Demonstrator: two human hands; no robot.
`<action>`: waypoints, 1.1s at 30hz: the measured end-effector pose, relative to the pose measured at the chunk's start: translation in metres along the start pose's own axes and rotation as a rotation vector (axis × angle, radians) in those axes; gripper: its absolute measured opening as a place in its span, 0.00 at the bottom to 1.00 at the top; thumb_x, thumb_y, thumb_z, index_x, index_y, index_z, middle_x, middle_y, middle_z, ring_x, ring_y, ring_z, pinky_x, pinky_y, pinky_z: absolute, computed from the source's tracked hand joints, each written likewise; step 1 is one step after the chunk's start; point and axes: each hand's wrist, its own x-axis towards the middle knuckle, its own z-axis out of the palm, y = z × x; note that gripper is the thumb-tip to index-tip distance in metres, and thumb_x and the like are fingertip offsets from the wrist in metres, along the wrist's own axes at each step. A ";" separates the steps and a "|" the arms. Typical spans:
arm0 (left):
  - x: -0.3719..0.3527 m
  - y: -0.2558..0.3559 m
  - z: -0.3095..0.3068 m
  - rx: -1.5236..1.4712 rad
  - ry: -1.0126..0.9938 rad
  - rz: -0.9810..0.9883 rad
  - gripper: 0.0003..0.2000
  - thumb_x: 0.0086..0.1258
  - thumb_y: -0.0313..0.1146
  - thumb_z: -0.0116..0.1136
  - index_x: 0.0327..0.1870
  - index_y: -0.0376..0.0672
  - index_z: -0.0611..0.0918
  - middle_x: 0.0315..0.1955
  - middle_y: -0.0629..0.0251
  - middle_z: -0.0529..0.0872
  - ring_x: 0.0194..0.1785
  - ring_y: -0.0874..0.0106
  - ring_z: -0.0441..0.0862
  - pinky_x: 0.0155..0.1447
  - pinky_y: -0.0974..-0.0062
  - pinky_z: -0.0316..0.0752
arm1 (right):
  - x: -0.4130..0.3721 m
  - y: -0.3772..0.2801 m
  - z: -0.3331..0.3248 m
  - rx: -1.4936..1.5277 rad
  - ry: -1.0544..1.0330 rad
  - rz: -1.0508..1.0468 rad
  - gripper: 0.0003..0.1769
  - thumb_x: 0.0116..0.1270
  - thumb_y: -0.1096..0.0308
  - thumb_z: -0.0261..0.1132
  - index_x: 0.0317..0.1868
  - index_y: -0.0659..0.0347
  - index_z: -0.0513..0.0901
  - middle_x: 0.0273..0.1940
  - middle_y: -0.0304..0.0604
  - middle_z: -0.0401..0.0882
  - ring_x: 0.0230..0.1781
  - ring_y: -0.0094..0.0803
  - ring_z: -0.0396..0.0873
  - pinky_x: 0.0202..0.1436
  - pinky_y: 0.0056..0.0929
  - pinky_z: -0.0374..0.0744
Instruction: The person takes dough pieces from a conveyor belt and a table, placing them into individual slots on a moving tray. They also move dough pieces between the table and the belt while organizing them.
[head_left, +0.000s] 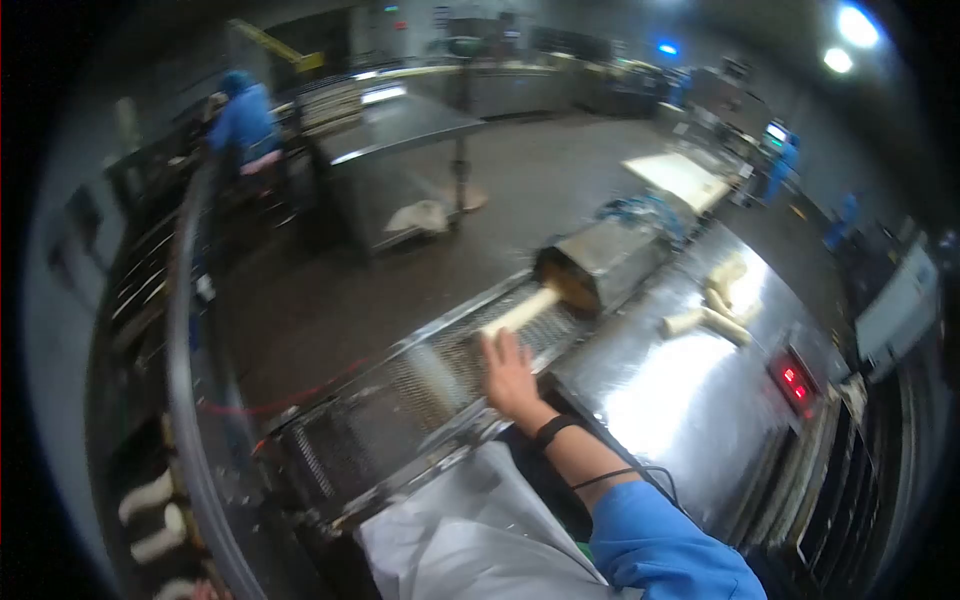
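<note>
Looked like a food factory tbh: a steel table (715, 455) beside the mesh conveyor (430, 375) held pale rolls (726, 326), and beyond that conveyor were people in blue (243, 120).

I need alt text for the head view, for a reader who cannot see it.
A person's right hand is at the near end of a pale roll on a mesh track, the roll's far end at the opening of a metal housing. More pale pieces lie on a shiny metal table at right; blurred people in blue are beyond.
</note>
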 end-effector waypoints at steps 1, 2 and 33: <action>-0.005 -0.010 0.005 0.040 -0.015 0.037 0.21 0.55 0.36 0.68 0.50 0.42 0.80 0.58 0.56 0.80 0.64 0.54 0.71 0.72 0.57 0.57 | 0.007 -0.006 -0.012 0.031 -0.091 -0.009 0.46 0.61 0.72 0.57 0.79 0.47 0.48 0.78 0.58 0.44 0.79 0.56 0.44 0.77 0.60 0.47; -0.012 0.024 -0.007 -0.053 -0.019 -0.108 0.22 0.53 0.35 0.70 0.51 0.43 0.80 0.59 0.56 0.79 0.66 0.54 0.69 0.72 0.54 0.56 | 0.017 -0.007 -0.009 -0.086 -0.122 -0.052 0.47 0.59 0.75 0.56 0.79 0.44 0.48 0.78 0.53 0.44 0.79 0.58 0.43 0.76 0.62 0.47; -0.014 0.185 -0.098 -0.964 0.418 -0.775 0.17 0.71 0.34 0.61 0.57 0.34 0.78 0.54 0.59 0.80 0.58 0.71 0.75 0.62 0.75 0.67 | 0.060 -0.128 -0.117 0.873 -0.529 -0.226 0.23 0.56 0.68 0.70 0.51 0.65 0.77 0.46 0.50 0.81 0.46 0.38 0.82 0.47 0.37 0.81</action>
